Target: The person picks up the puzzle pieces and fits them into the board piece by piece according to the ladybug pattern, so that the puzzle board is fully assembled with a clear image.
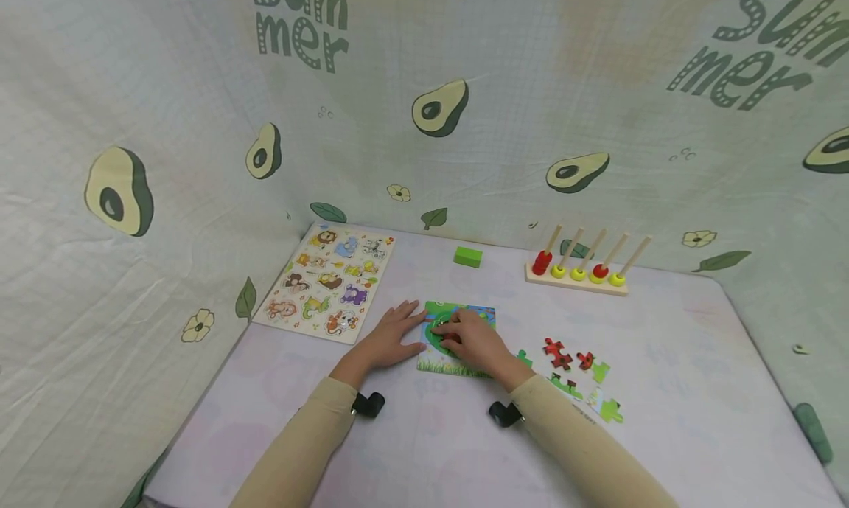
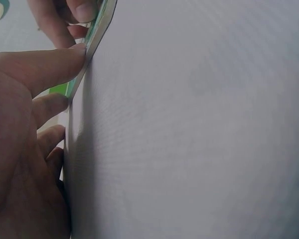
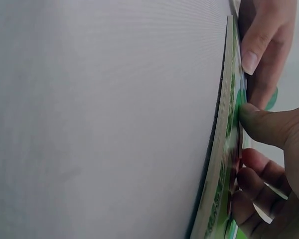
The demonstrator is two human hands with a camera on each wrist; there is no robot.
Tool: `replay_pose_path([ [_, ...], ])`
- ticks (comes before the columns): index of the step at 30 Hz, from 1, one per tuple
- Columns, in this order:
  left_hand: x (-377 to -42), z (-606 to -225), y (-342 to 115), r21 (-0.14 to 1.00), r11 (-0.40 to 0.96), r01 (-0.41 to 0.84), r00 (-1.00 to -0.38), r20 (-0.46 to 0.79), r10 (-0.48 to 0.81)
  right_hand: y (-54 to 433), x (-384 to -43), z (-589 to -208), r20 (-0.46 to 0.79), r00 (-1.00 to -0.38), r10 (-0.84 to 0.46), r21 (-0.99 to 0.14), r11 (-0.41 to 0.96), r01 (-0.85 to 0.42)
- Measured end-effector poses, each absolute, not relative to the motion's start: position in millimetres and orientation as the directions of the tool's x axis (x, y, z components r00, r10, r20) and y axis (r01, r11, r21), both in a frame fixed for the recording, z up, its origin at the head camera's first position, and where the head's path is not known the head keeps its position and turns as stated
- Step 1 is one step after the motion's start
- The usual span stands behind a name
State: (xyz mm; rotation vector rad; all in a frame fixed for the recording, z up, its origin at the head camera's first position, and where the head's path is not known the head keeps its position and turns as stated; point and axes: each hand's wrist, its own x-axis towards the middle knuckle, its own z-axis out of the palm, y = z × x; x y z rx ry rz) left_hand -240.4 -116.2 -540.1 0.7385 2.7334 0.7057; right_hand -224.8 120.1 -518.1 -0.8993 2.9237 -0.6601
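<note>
The puzzle (image 1: 431, 360) is laid flat on the worktop (image 1: 424, 449), between both hands. Its left edge is touched by the left hand (image 1: 391, 335), whose fingers are extended and spread, with nothing gripped. Over the puzzle's middle, the right hand (image 1: 480, 342) is held with bent fingers, its fingertips set down on the face around a red patch (image 1: 449, 338); whether a piece is pinched or merely pressed there cannot be told. Loose pieces (image 1: 558, 354) are scattered to the right of the puzzle, an animal board (image 1: 301, 326) is placed to its left, a green block (image 1: 468, 257) beyond it, and a bead rack (image 1: 577, 282) beyond it to the right. The puzzle is judged to be light and stiff, its printed face perhaps a little slick, so sliding may be expected unless an edge is braced. Its thick side edges seem best suited to being held. The loose pieces look thin and rigid, with narrow tabs probably weakest; they would be better taken by opposite edges of the body.
</note>
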Motion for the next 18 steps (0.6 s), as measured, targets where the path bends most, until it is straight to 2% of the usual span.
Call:
replay_pose_path([
  [11,-240,-540,-117,0.519,0.743,0.423,-0.845,-0.069,0.53,136,-221,-514,0.075,-0.844,-0.531,-0.511,0.706,-0.489],
  [18,-240,-541,-117,0.532,0.726,0.436,-0.839,-0.053,0.542,163,-217,-513,0.095,-0.865,-0.492,-0.54,0.705,-0.46],
])
